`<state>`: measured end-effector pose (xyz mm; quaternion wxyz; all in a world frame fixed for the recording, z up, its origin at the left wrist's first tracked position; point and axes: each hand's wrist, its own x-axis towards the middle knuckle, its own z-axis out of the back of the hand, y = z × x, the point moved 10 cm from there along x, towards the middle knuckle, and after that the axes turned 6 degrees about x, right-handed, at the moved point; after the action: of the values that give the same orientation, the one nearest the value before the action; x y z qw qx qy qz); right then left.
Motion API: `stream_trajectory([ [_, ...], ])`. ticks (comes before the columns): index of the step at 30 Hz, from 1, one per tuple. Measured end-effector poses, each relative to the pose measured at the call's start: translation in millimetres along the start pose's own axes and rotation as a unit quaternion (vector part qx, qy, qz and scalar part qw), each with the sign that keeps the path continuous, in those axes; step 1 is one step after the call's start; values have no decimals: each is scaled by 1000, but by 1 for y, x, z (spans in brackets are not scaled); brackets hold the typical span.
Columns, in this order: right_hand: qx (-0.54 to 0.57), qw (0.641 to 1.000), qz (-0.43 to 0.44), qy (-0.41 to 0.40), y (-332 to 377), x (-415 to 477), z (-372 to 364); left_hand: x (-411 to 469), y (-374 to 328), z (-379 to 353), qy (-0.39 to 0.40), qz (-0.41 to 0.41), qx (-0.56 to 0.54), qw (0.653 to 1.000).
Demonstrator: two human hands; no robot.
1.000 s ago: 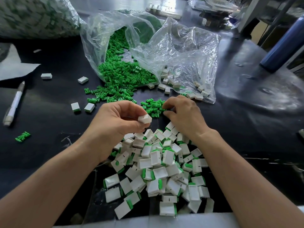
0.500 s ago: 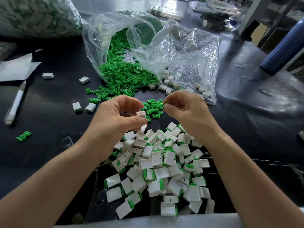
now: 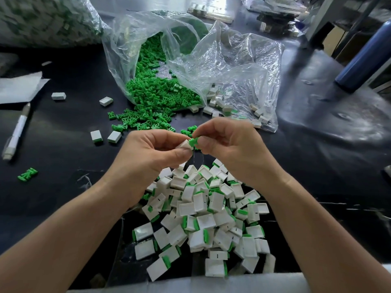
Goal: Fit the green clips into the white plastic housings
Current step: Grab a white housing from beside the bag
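Head view: left hand is pinching a white housing; a green clip is touching its end, seemingly not seated, with right hand pinching it. Finished pile is lying nearby; many loose clips are waiting in the bag.

The left hand is pinching a white housing between thumb and fingers while the right hand is holding a green clip right against its end, both raised above a pile of fitted housings that is lying on the dark table. Behind the hands, a clear bag is spilling loose clips onto the table, and a second clear bag beside it is holding a few white housings. Off to the left a pen, a sheet of paper and a stray clip are lying apart from the pile, and a blue bottle is standing at the far right.
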<state>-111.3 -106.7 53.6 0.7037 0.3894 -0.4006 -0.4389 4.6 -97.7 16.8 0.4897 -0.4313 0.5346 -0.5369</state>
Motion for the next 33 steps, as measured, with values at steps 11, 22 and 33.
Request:
stream_trajectory([
  [11,1,1000,-24,-1,-4,-2,-2,1,1,3,-6,-1,-10,1000],
  [22,-120,988,-65,77,-5,-7,-18,1,0,6,-18,-3,-5,1000],
  [33,-110,991,-38,71,2,-8,-18,0,-1,-2,32,3,-9,999],
])
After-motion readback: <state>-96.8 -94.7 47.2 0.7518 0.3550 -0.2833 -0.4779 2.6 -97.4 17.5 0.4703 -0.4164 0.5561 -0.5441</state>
